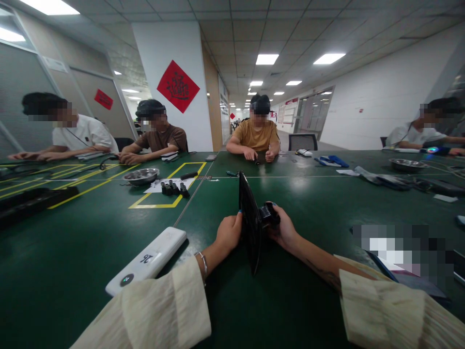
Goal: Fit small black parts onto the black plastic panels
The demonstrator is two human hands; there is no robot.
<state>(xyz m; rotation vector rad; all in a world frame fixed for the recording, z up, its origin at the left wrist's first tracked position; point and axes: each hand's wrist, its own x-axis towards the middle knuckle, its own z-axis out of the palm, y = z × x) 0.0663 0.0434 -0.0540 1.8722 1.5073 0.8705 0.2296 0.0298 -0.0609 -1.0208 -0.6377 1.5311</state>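
Note:
A thin black flat panel (248, 218) stands on edge on the green table (90, 252), seen nearly edge-on in front of me. My left hand (228, 232) is closed on its left face. My right hand (281, 228) presses a small black part (269, 214) against the panel's right side, fingers wrapped round it. Both my forearms wear cream sleeves, and a bracelet sits on my left wrist.
A white power bank (148, 259) lies left of my left arm. Farther off are a metal bowl (141, 175), small black parts (174, 188) on white paper inside yellow tape lines, and a second bowl (407, 165) at right. Several other people sit around the table.

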